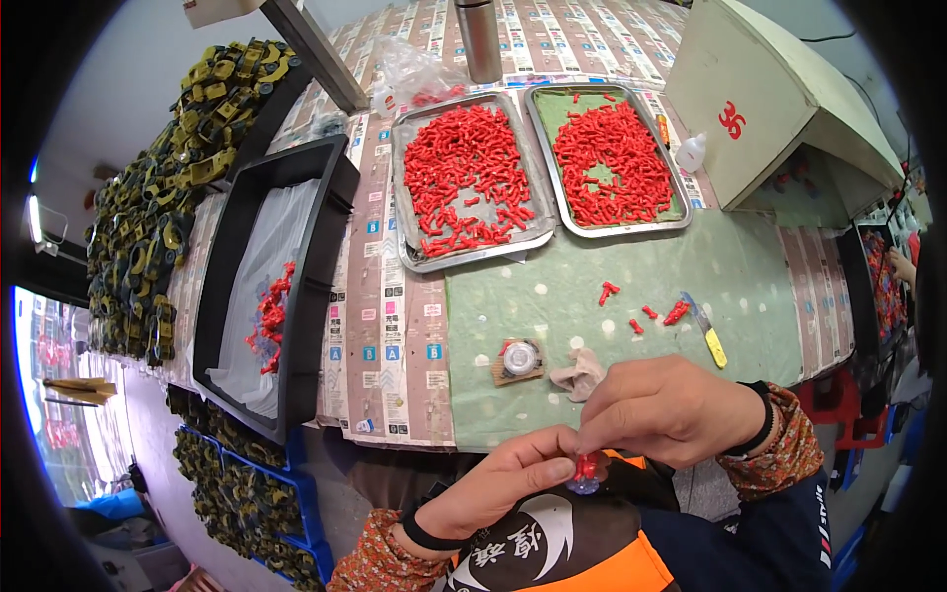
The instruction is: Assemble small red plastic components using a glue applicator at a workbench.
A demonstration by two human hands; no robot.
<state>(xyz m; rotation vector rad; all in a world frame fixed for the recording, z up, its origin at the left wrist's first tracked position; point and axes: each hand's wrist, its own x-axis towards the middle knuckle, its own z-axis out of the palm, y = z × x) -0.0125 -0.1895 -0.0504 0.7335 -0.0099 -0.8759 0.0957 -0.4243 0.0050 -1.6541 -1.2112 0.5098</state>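
Note:
Above my lap, at the table's front edge, my left hand (513, 476) pinches a small red plastic piece with a clear bluish base (584, 476). My right hand (659, 409) comes down over the same piece with its fingertips pressed together at the top; whatever else those fingers grip is hidden. Just beyond the hands lie a crumpled beige cloth (580, 375) and a small round silvery container (520, 359) on a piece of cardboard. Several loose red pieces (676, 313) are on the green mat, beside a knife with a yellow handle (715, 347).
Two metal trays (538, 240) (636, 231) heaped with red pieces stand behind the mat. At the left, a black bin (335, 187) holds a few red pieces on a plastic sheet, near piled yellow-and-black toy parts (148, 237). A steel flask (479, 39) and a cream box (760, 99) stand farther back.

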